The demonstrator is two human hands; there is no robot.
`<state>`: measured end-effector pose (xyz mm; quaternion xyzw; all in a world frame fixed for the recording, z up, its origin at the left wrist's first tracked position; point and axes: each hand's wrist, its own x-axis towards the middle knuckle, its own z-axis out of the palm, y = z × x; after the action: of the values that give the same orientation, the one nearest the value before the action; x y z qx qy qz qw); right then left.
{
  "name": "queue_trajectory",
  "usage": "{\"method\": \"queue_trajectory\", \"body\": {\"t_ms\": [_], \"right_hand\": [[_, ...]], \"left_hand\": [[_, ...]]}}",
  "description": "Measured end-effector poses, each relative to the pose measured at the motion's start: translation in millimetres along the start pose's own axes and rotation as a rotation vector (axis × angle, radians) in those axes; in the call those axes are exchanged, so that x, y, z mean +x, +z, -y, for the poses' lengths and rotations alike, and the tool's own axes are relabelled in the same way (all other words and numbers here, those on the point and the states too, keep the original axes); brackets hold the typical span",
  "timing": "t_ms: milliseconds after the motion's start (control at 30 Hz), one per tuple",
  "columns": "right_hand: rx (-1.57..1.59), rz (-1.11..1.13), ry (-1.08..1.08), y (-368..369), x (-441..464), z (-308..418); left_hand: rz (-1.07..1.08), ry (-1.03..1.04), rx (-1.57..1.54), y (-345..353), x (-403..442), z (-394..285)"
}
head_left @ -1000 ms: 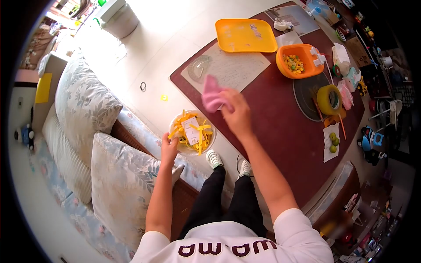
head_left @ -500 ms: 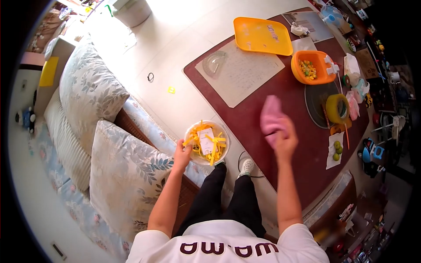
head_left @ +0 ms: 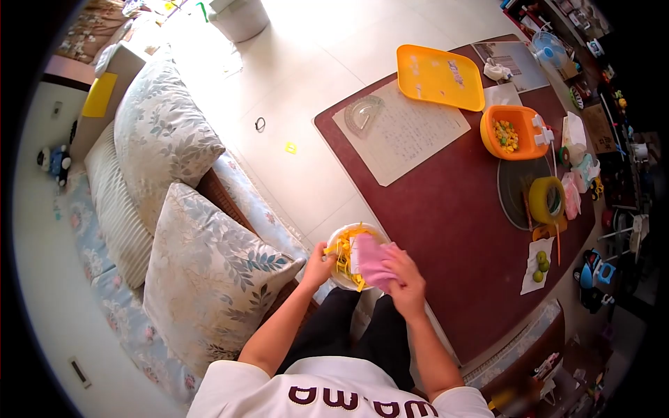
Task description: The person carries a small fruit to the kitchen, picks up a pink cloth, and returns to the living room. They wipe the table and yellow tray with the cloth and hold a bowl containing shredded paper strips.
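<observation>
My left hand [head_left: 320,265] is closed on the rim of a round white bowl [head_left: 337,279], held over my legs beside the table. Yellow strips [head_left: 343,245] fill the bowl, and a white paper piece among them is partly covered. In my right hand [head_left: 407,280] is a pink cloth [head_left: 377,262], its fingers wrapped round one end. The cloth overlaps the right side of the bowl; whether it touches the strips I cannot tell.
The dark red table [head_left: 432,230] bears a written sheet [head_left: 404,136], a yellow tray [head_left: 440,76], an orange container [head_left: 516,132] with small yellow and green pieces, a tape roll [head_left: 546,200] and green fruits [head_left: 541,261]. Patterned cushions [head_left: 216,265] lie on the sofa at left.
My right hand has brought the pink cloth from above the table down and left, over the bowl. My left hand and the bowl sit slightly lower and further right; the whole view has shifted.
</observation>
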<state>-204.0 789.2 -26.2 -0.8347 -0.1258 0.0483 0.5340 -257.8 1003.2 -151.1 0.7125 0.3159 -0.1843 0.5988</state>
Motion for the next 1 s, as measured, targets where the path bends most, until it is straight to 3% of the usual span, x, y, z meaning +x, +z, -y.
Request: {"method": "queue_trajectory", "body": {"t_ms": [67,200,300,367,433,500,567,633,667,700,767,900,933,1000], "right_hand": [[0.047,-0.169,0.1,-31.1,6.4,1.5],[-0.223,-0.666,0.19,-126.4,-1.2,-55.0],[-0.431,-0.729,0.262,-168.3,-39.1,-116.5],[-0.622,-0.727,0.244,-140.3,-48.1,-102.8],[-0.443,-0.544,0.286,-85.0,-60.9,-69.2],[-0.247,-0.333,0.177,-26.6,-72.4,-41.1],[0.002,-0.146,0.098,1.6,-72.3,-6.3],[0.244,-0.118,0.162,0.2,-69.6,9.4],[0.22,-0.209,0.151,-14.7,-69.3,10.5],[0.193,-0.298,0.141,-36.4,-70.7,6.9],[0.066,-0.556,0.322,-91.0,-82.8,-3.4],[-0.383,-0.975,0.414,-182.2,-156.1,-62.4],[-0.386,-0.99,0.414,-179.9,-173.7,-79.1],[-0.449,-1.214,0.614,-161.1,-207.6,-97.2]], "left_hand": [[-0.018,-0.005,0.039,0.0,3.6,8.6],[0.029,-0.121,-0.004,-1.4,-2.3,-0.1],[0.086,-0.084,-0.064,0.8,-3.8,2.7],[0.125,0.024,0.009,3.4,-2.3,9.7],[0.184,0.004,0.026,6.4,-5.7,6.2],[0.209,-0.075,0.023,12.3,-7.0,4.6],[0.27,-0.013,0.049,15.1,-4.7,16.6],[0.292,0.286,0.269,20.2,-5.6,14.0],[0.297,0.039,0.077,25.6,-6.6,12.4],[0.338,0.045,0.095,28.7,-5.4,12.8],[0.38,-0.068,0.087,30.6,0.0,13.3],[0.477,0.018,0.201,41.9,-2.3,2.2],[0.486,0.042,0.212,44.5,-1.1,5.2],[0.499,0.048,0.275,48.9,-0.5,7.5]]}}
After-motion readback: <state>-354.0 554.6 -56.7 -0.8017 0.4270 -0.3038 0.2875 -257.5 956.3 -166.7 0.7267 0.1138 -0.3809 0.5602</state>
